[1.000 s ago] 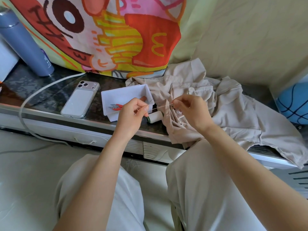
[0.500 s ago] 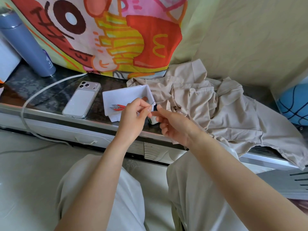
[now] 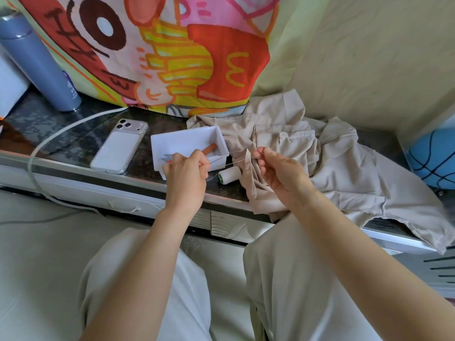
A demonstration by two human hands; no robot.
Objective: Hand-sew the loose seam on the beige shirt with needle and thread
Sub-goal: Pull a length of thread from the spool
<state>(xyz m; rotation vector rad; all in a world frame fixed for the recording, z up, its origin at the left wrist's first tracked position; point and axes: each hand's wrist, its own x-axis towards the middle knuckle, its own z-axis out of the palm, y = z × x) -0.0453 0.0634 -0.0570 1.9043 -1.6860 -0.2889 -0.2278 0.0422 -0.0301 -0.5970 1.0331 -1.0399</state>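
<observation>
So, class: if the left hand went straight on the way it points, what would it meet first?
Probably the box, right ahead of the left hand, which pinches the needle. The hand may sit higher than the box, so depth is unsure.

Dark marbled ledge [image 3: 73, 139] is seen, metal-edged. Cartoon-print cloth [image 3: 160, 45] is hung behind it, beige wall [image 3: 369, 57] at right. Pale floor [image 3: 37, 267] is softly lit.

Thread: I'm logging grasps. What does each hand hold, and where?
The left hand pinches the needle by its lower end; the right hand pinches the thread at its right end.
</observation>
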